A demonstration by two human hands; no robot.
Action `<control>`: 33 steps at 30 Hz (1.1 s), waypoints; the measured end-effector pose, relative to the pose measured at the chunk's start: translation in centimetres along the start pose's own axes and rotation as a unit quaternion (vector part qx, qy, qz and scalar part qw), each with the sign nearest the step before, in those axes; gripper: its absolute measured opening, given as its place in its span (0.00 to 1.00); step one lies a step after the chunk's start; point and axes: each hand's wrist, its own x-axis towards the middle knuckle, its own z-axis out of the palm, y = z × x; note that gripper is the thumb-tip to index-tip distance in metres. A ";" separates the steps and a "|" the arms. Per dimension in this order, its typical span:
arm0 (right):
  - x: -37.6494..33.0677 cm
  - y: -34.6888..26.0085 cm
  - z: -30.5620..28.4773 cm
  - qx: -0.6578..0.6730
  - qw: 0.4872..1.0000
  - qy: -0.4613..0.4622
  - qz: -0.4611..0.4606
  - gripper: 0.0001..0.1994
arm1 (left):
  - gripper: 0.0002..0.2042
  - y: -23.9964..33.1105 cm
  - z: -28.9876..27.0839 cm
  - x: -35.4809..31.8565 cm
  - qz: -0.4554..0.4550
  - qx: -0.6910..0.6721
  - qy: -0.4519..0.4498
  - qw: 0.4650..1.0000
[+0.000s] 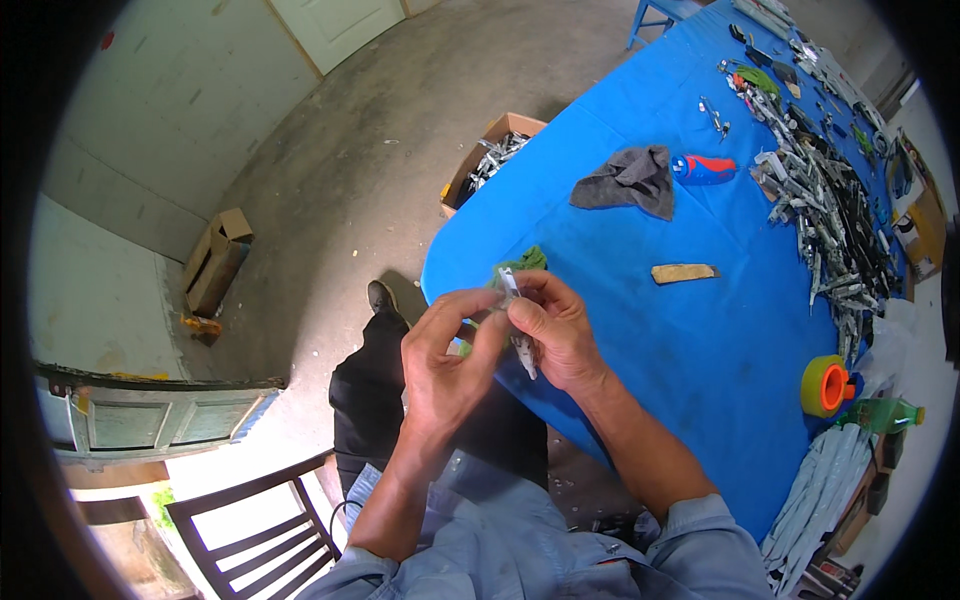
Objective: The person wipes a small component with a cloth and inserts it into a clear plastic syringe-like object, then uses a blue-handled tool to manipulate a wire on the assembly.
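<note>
Near the table's near left corner, a slim silver metal piece (523,352) is held tilted between my hands. My right hand (562,335) grips it, with the thumb pressed on its front. Against its left side, the thumb and forefinger of my left hand (447,345) are pinched together. Something pale and see-through shows at those fingertips, too small to make out. A green cloth (533,259) lies just behind the hands, partly hidden by them.
A blue-covered table (680,370) carries a grey cloth (632,182), a blue and red bottle (704,169), a tan strip (685,273), a heap of metal parts (825,215) and a yellow tape roll (823,386). A cardboard box of metal pieces (537,126) stands on the floor.
</note>
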 end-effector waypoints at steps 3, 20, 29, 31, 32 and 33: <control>-0.1 -0.2 0.1 0.001 1.000 -0.014 0.009 0.15 | 0.10 -0.1 0.0 0.0 -0.004 -0.005 0.006 1.000; -0.1 -0.5 -0.1 0.015 0.998 -0.023 0.050 0.14 | 0.12 -0.5 -0.3 -0.6 -0.031 0.004 -0.003 1.000; -0.2 -0.9 -0.2 0.022 0.996 -0.052 0.076 0.17 | 0.12 -0.8 -0.1 -0.6 0.022 -0.001 0.027 0.999; -0.2 -0.9 -0.3 0.014 0.996 -0.050 0.076 0.17 | 0.12 -0.4 -0.2 -0.6 0.024 0.030 0.020 0.999; -0.2 -0.9 -0.3 0.009 0.996 -0.049 0.075 0.17 | 0.12 -0.3 -0.2 -0.6 0.025 0.046 0.016 0.998; -0.2 -0.9 -0.3 0.005 0.996 -0.049 0.075 0.17 | 0.11 -0.3 -0.3 -0.6 0.032 0.050 0.014 0.998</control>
